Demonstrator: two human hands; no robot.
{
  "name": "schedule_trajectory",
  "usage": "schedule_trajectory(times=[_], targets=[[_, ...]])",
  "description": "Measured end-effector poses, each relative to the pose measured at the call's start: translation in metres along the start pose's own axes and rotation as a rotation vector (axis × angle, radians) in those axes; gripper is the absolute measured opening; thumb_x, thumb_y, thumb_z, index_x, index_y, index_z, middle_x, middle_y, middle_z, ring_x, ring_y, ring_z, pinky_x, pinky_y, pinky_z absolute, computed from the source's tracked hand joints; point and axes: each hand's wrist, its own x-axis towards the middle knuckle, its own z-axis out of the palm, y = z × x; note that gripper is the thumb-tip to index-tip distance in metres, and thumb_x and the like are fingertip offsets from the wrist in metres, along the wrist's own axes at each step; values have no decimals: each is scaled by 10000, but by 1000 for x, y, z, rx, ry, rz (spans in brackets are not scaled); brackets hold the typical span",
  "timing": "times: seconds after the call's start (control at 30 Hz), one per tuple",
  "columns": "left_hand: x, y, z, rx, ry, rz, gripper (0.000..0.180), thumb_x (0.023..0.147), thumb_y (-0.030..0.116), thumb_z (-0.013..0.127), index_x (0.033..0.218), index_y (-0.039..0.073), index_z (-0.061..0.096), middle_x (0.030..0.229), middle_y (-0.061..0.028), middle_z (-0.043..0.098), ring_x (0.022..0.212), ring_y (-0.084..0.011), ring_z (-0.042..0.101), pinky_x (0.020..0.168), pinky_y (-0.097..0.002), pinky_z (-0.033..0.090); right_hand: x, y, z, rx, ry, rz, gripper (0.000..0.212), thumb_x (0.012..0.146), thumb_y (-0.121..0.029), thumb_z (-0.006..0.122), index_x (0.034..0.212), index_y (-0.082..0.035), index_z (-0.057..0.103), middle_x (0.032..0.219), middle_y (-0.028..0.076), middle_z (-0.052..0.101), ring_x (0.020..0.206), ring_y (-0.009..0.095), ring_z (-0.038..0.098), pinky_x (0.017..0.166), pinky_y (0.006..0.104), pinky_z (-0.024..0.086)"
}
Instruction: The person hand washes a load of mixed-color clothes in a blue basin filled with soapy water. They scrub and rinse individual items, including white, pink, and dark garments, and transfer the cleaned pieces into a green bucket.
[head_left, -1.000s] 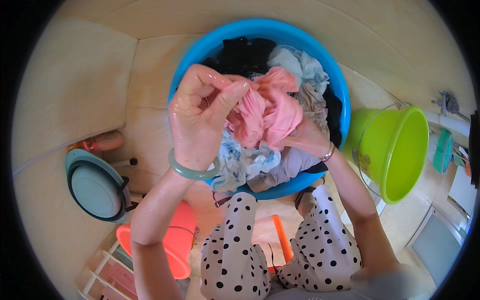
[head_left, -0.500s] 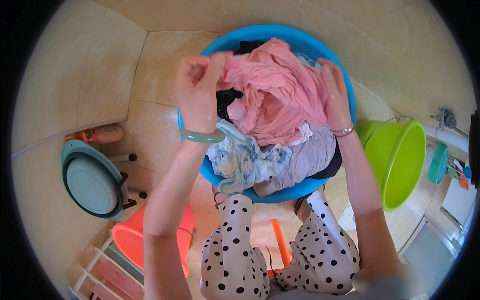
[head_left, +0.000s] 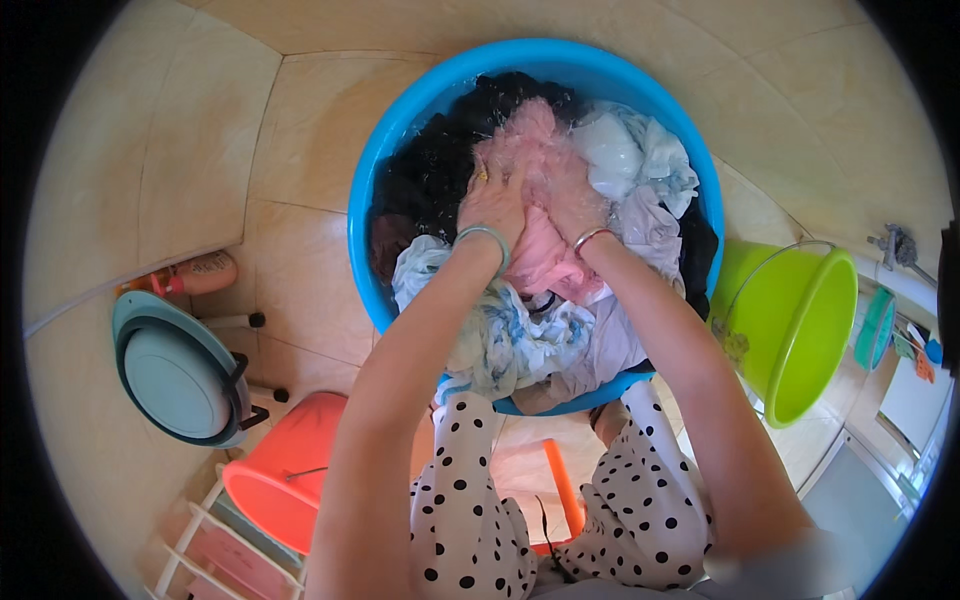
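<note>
A large blue basin (head_left: 362, 240) holds water and a heap of wet laundry. In its middle, both hands press a soaked pink garment (head_left: 545, 255) down amid splashing water. My left hand (head_left: 494, 205), with a green bangle at the wrist, lies stretched over the garment's left side. Beside it, my right hand (head_left: 577, 203) rests flat on the right side, its fingertips blurred by water. Dark clothes (head_left: 430, 160) float at the far left of the basin. A white-and-blue cloth (head_left: 520, 330) lies near me, and a pale lilac cloth (head_left: 650, 225) sits to the right.
A lime-green bucket (head_left: 815, 340) stands right of the basin. On the left are a folded grey-green basin (head_left: 180, 370), a coral bucket (head_left: 285, 480), a white rack (head_left: 190, 545) and a pinkish bottle (head_left: 207, 272). Tiled walls rise behind; a tap (head_left: 888, 243) is at right.
Both hands have moved inward and down, pushing the pink garment from a raised, spread heap into the water. Dark clothes and white fabric at the far side are now uncovered.
</note>
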Motion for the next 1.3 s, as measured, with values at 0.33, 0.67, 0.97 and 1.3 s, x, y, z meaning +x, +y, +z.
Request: schedule_trajectory(times=[0.33,0.67,0.97,1.3], targets=[[-20,-10,-18,-581,90,29,604,942,329,517,1471,154,282,1413,-208,426,1280,-346,440,1057,-402,372,23,-54,-94,375,-227,381,422,893,-128,575,1296,-11,531,1323,138,549,1116,281,577,972,359,459],[-45,19,-80,-2401,-224,-164,852,869,745,319,1454,125,309,1430,-127,420,1317,-292,402,1100,-434,332,-40,-116,-215,1477,-350,6,391,925,-15,565,1312,0,509,1252,86,590,1141,160,568,967,301,451],[-22,45,-63,-2618,-171,-11,596,947,526,440,1326,67,453,1280,-105,539,1209,-253,497,1055,-387,387,-82,-120,-226,585,80,-318,647,683,-142,793,1274,-31,553,1320,145,505,1055,335,552,839,371,460],[-25,62,-62,-2366,47,-177,455,941,430,493,1226,77,528,1161,-77,576,1140,-213,517,1012,-350,387,-42,-137,-170,358,381,-326,578,601,-335,818,1129,-163,658,1016,70,568,873,277,580,702,345,499]])
